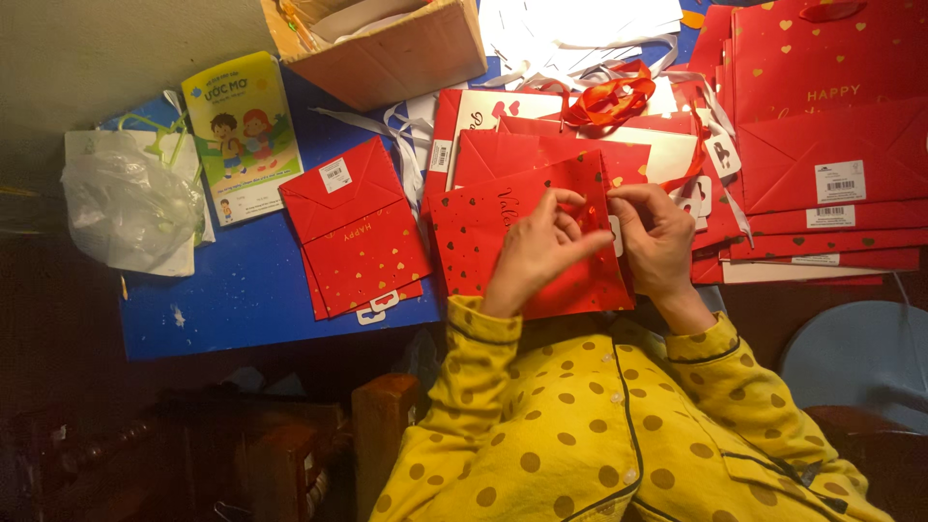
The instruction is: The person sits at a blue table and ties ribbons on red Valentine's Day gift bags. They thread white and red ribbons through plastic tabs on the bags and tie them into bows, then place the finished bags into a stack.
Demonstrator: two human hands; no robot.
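Hands at work on a flat red gift bag [503,237] sprinkled with small hearts, which is laid on a blue table top [242,290] directly in front of the person. The left hand [536,251] is pressed onto the bag's face, with its fingertips pinched at the bag's upper right edge. The right hand [652,237] is held just beside it, with its fingers closed on the same edge, so that the two hands are brought together and touch at the fingertips. What exactly is pinched between them cannot be told; a small white tag [616,237] is partly seen there. Yellow sleeves with darker dots [580,416] are seen below the hands.

Left of the held bag, a second folded red bag [358,227] is laid flat with its white barcode label up. Further left, a yellow children's booklet [244,135] and a crumpled clear plastic bag [130,208] are placed. A cardboard box [396,48] is set at the table's far edge. On the right, a fanned stack of red gift bags [822,164] is spread, and red ribbon [609,97] is coiled above the held bag among white ribbons [406,145].
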